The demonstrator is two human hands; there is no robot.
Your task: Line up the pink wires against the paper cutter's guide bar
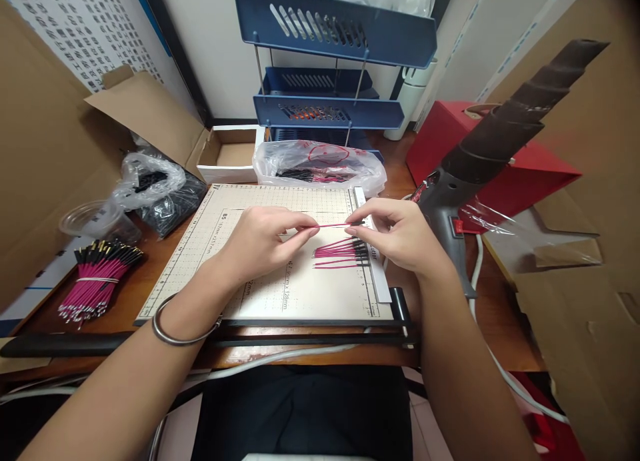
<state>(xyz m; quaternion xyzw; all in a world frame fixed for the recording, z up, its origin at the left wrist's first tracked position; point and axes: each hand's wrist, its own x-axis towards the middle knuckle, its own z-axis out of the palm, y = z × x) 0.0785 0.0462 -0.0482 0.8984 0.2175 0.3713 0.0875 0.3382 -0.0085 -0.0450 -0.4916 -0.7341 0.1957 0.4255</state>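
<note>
Between my two hands a short pink wire point(331, 225) is stretched level above the cutter board. My left hand point(273, 238) pinches its left end between thumb and forefinger. At its right end, near a black tip, the thumb and forefinger of my right hand point(393, 231) are closed on it. Just below lies a row of several pink wires point(333, 251) with black sleeves on their right ends, resting on the cream paper cutter board point(260, 288). Their sleeved ends lie against the white strip point(381, 284) along the board's right side.
A banded bundle of pink wires point(97, 281) lies at left, near a bag of black pieces point(170, 198). A grey heat gun point(453, 181) stands at right by a red box point(530, 174). Behind the board are a plastic bag point(320, 161) and blue rack point(330, 111).
</note>
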